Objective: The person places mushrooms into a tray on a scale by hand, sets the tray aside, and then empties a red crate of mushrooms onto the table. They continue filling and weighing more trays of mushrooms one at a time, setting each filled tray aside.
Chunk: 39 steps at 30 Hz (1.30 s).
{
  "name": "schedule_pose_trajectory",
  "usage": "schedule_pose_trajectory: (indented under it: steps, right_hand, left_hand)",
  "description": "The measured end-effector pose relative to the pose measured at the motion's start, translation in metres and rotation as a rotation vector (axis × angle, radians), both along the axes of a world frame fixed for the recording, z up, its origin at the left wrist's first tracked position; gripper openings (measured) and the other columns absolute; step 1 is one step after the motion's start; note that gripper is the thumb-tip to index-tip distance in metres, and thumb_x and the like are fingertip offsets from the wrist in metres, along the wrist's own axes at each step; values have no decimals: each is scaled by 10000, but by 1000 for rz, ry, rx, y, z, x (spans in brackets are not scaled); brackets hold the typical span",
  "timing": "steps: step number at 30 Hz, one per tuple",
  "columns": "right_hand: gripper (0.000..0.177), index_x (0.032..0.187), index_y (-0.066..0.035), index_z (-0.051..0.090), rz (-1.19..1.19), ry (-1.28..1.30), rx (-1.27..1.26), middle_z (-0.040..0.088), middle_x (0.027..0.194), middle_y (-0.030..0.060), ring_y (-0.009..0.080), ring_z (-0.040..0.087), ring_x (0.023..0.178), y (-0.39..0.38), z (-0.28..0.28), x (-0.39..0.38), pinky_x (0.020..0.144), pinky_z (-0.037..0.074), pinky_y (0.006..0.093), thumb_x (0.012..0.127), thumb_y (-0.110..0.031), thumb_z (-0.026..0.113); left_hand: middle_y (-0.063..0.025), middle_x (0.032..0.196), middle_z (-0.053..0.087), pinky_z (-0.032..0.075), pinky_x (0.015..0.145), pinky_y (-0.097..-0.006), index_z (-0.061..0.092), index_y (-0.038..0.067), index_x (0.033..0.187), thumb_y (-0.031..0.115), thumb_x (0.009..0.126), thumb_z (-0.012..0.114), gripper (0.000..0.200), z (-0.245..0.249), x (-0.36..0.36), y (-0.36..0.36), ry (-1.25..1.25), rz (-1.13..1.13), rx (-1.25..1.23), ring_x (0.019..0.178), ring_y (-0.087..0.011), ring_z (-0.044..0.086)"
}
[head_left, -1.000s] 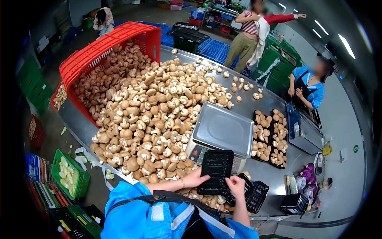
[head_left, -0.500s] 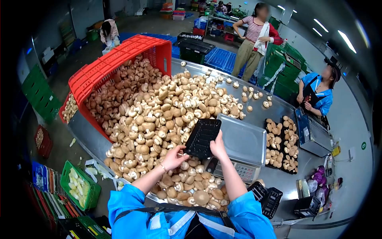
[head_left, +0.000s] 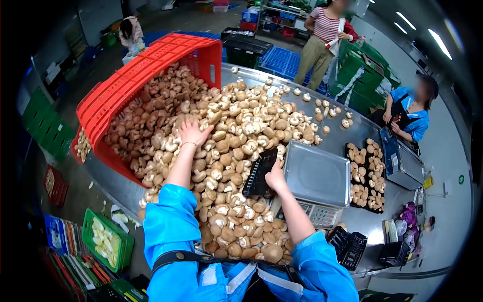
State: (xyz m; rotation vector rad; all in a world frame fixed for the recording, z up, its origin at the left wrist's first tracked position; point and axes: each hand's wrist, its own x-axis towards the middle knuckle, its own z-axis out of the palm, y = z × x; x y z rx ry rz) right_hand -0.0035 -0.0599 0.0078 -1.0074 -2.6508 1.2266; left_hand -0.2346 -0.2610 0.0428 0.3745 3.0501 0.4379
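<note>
My left hand (head_left: 193, 134) rests on the heap of brown mushrooms (head_left: 226, 166), fingers spread, near the mouth of the tipped red crate (head_left: 146, 65). A black plastic tray (head_left: 259, 172) is gripped at its right edge by my right hand (head_left: 275, 177); it is tilted over the mushrooms and I see nothing in it. Just to the right of that hand lies the metal plate of a scale (head_left: 318, 173), with its keypad (head_left: 322, 215) below. Whether my left fingers touch one particular mushroom is not clear.
Filled mushroom trays (head_left: 366, 173) stand right of the scale. Black trays (head_left: 349, 247) lie at the front right. Beyond the table are two people (head_left: 327, 45) (head_left: 410, 110), and another bends at the back left (head_left: 132, 35). A green crate (head_left: 106, 240) holds pale vegetables.
My left hand has let go of the black tray and moved forward and left onto the mushroom heap. The tray, still in my right hand, is now tilted more steeply.
</note>
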Motion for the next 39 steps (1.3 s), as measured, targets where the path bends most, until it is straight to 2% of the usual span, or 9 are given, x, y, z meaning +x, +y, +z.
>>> schedule_pose_trajectory:
  steps: [6, 9, 13, 16, 19, 22, 26, 32, 39]
  right_hand:
    - [654, 1284, -6, 145, -67, 67, 79, 547, 924, 302, 430, 540, 859, -11, -37, -15, 787, 424, 450, 700, -31, 440]
    - [662, 1287, -15, 140, -56, 25, 37, 551, 898, 299, 435, 533, 854, -8, -32, -7, 777, 418, 457, 696, -26, 439]
    - [681, 1302, -38, 127, -69, 105, -5, 550, 938, 282, 430, 527, 889, -8, -46, 8, 809, 409, 439, 699, -33, 441]
    - [695, 1315, -48, 126, -109, 126, -110, 519, 1022, 279, 407, 503, 968, -7, -53, 9, 854, 393, 412, 697, -26, 443]
    - [702, 1324, -118, 162, -258, 357, -368, 454, 1153, 223, 320, 455, 1080, -15, -62, 15, 923, 341, 365, 694, 59, 414]
    - [665, 1305, -119, 228, -349, 432, -433, 436, 1173, 166, 276, 430, 1095, -25, -64, 14, 929, 329, 330, 700, 98, 400]
    - [613, 1277, -114, 274, -433, 442, -435, 472, 1107, 139, 269, 466, 1023, -16, -82, -4, 885, 361, 333, 708, 66, 413]
    - [645, 1301, -87, 229, -357, 658, -794, 422, 1181, 124, 238, 437, 1056, -15, -106, 18, 915, 333, 310, 726, 113, 443]
    - [651, 1285, -82, 249, -407, 541, -667, 418, 1162, 110, 223, 426, 1055, -13, -93, -10, 916, 326, 299, 694, 132, 420]
  left_hand:
    - [-218, 1380, 192, 142, 1045, -406, 399, 152, 1279, 730, 709, 302, 818, -33, -7, 34, 5, -14, -179, 1279, -384, 153]
    - [-212, 1379, 198, 160, 1035, -432, 462, 142, 1235, 747, 711, 237, 832, -4, 21, 43, -266, -89, -117, 1226, -422, 252]
    - [-234, 1325, 298, 179, 1018, -471, 305, 192, 1330, 721, 733, 230, 801, 11, 60, 51, -342, -268, -186, 1197, -439, 292]
    - [-255, 1304, 303, 234, 993, -464, 278, 197, 1339, 684, 726, 344, 786, -5, 99, 62, -79, -357, -308, 1195, -435, 291]
    - [-252, 1292, 301, 248, 984, -451, 291, 181, 1332, 622, 721, 449, 769, 7, 127, 76, -246, -346, -69, 1199, -436, 264]
    - [-234, 1287, 311, 291, 957, -432, 279, 170, 1338, 635, 691, 488, 823, -6, 148, 90, -56, -432, -173, 1188, -403, 278]
    - [-221, 1277, 302, 295, 966, -447, 295, 159, 1316, 481, 619, 663, 852, -27, 149, 96, -49, -554, 71, 1170, -406, 288]
    - [-207, 1181, 413, 325, 946, -393, 348, 85, 1271, 356, 621, 701, 787, -22, 151, 69, -76, -633, 315, 1094, -355, 394]
    - [-187, 1131, 503, 373, 908, -388, 418, 26, 1201, 351, 628, 693, 713, -46, 130, 63, -72, -531, 348, 1051, -341, 475]
